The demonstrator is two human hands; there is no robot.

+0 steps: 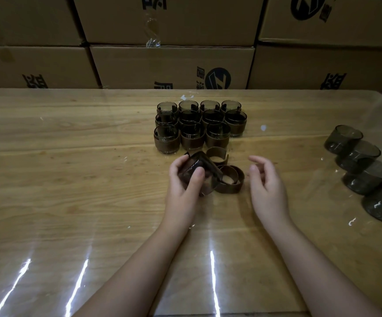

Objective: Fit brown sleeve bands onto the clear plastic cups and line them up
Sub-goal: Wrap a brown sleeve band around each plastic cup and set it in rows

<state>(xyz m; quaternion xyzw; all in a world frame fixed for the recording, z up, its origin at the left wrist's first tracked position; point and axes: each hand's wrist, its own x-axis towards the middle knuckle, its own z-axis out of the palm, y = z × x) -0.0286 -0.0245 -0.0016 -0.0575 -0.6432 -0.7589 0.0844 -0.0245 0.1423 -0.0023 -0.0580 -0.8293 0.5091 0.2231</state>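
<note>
**Eleven sleeved, one being held**

Over the wooden table point(71, 179), the left hand point(185, 179) grips a tilted clear cup point(199, 165), possibly already banded. The right hand point(265, 181) hovers near it, fingers loosely curled, empty. Loose brown bands point(230, 179) lie between them. Farther, eleven sleeved cups point(192, 133) stand in rows; bare cups point(363, 170) lie right. The cartons point(139, 65) behind show a round logo point(217, 78), lettering cut off.

A wide wooden tabletop point(71, 179) lies under a clear glossy film, with white streaks of glare point(212, 271) along its near edge. Behind it stand stacked cardboard boxes point(171, 65) printed with dark logos point(217, 78). The light is dim.
</note>
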